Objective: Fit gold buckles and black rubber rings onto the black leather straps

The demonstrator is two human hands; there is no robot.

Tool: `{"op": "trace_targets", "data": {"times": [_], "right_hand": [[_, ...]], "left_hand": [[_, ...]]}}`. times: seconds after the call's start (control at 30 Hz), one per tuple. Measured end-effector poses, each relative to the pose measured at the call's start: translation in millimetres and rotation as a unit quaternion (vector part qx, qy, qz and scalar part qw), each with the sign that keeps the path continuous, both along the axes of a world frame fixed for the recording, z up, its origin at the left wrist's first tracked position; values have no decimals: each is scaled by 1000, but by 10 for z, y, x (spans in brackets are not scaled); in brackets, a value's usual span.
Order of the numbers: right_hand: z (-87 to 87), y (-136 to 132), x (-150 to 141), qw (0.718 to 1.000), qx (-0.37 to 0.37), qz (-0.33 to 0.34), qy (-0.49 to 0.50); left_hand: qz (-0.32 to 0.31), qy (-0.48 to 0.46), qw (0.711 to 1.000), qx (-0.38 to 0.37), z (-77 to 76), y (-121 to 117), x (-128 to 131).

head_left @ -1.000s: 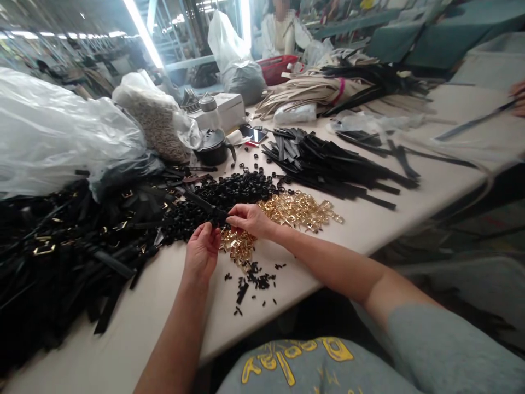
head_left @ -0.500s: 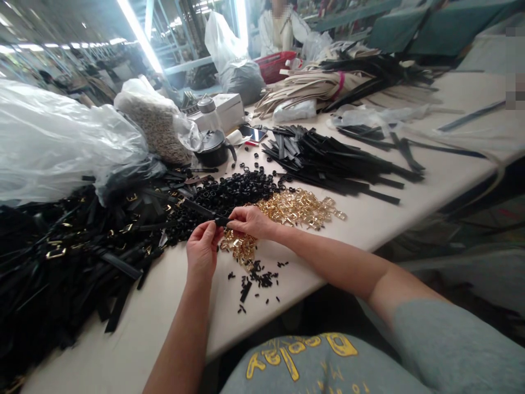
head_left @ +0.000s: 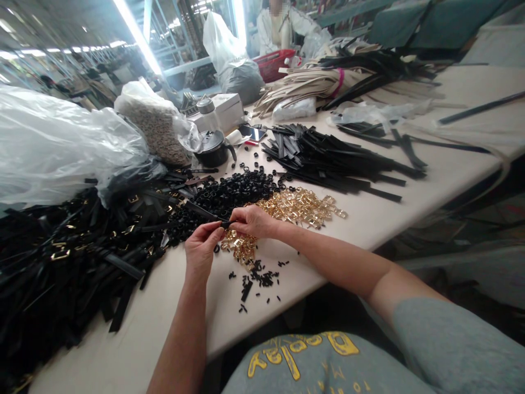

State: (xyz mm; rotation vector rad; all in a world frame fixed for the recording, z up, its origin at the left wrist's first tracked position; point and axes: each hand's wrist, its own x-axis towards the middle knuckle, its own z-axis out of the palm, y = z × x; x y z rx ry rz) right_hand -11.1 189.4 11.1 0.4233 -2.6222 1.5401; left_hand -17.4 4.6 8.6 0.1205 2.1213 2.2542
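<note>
Two Hands on a Black Strap, Yellow Letters on a Grey Shirt

Near the centre of the frame, a black strap (head_left: 200, 210) slants down from the upper left to the person's fingers. The left hand (head_left: 198, 250) has its grip pinched on the strap, thumb against finger; the right hand (head_left: 256, 222) pinches it just beside, and the fingers hide the exact fit.

Yellow lettering crosses the grey shirt (head_left: 379, 350) at the bottom of the frame. Its large line, upside down and slanted, looks like "Replay", though I cannot be sure; smaller letters beneath seem to include "TO", the rest too faint or cut off to read.

Around the hands, the pale desk (head_left: 353, 232) carries black loops (head_left: 233, 190) above, gold buckles (head_left: 303, 208) at centre right and tiny black pieces (head_left: 262, 279) below. A heap of buckled straps (head_left: 86, 268) fills the left of the frame. A fan of black straps (head_left: 332, 158) lies right of centre, beyond the buckles. In the upper middle, a phone (head_left: 255, 133) lies near a lidded black pot (head_left: 213, 155).
</note>
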Motion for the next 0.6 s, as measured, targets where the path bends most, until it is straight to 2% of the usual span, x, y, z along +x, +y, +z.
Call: {"op": "trace_targets", "data": {"times": [0.07, 0.13, 0.27, 0.4, 0.5, 0.6], "right_hand": [[-4, -6, 2, 1000, -9, 4, -7], [-12, -22, 7, 997, -56, 26, -45], [-43, -53, 7, 985, -132, 54, -96], [-70, -46, -4, 995, -76, 27, -55], [-68, -37, -5, 999, -36, 19, -30], [-52, -45, 4, 999, -33, 21, -33]], "left_hand": [[1, 5, 1000, -5, -2, -2, 8], [5, 6, 1000, 7, -3, 7, 12], [-3, -49, 997, 64, 2, 44, 7], [-10, -104, 991, 80, 5, 55, -3], [-17, -81, 995, 52, -17, 34, -8], [-18, -48, 998, 24, -42, 24, -5]]}}
